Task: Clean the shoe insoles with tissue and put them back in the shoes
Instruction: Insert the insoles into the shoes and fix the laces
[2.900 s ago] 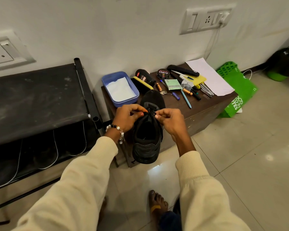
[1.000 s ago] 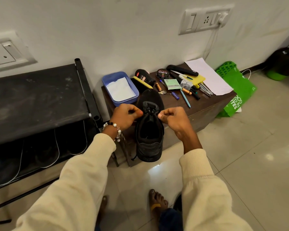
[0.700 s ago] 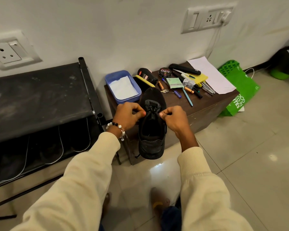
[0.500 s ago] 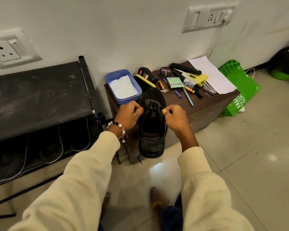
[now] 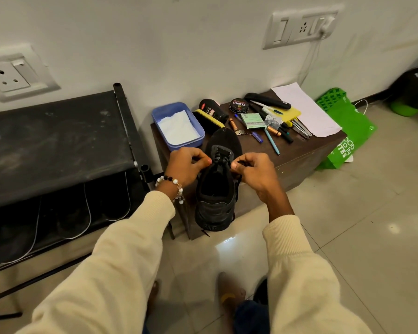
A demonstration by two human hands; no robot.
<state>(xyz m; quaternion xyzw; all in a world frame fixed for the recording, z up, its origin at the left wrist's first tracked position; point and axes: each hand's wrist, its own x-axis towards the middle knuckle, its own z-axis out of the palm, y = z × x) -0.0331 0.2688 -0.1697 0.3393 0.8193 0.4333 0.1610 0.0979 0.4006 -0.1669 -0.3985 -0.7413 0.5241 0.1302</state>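
Black laces [image 5: 223, 160] are pinched on either side of the shoe [image 5: 218, 186], by the left hand [image 5: 185, 168] and the right hand [image 5: 254, 172], much as half a second ago, with the fingertips drawn slightly closer over the tongue. Beyond the fingers, a blue tub [image 5: 177, 126] of white tissue [image 5: 177, 126], a polish tin [image 5: 238, 106] and pens are seen on the brown cabinet [image 5: 299, 150]. The shoe is held between both hands, heel overhanging the edge
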